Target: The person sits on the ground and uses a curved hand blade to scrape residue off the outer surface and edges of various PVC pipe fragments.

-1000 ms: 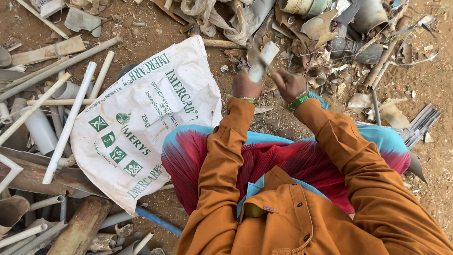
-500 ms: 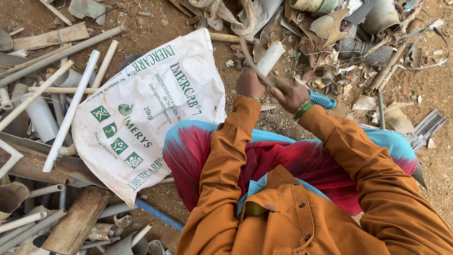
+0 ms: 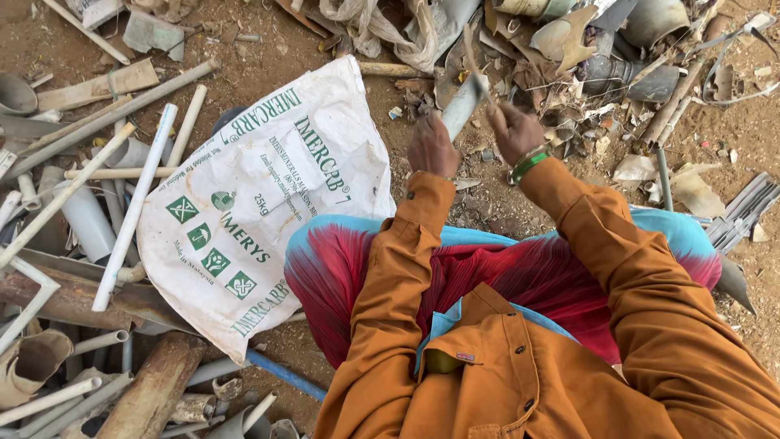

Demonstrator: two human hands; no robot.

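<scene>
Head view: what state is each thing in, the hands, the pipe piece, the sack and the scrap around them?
Left hand: closed around grey pipe piece, held tilted.
Right hand: gripping a thin tool; blurred.
White sack: lying crumpled on dirt.
White pipes: scattered flat.
Scrap pile: broken, jumbled.

Over the last second, the short white pipe piece [image 3: 461, 106] gripped by the left hand [image 3: 431, 146] was tipped more upright, while the right hand [image 3: 513, 130] was raised beside it, its thin stick [image 3: 471, 49] swung up over the scrap.
</scene>
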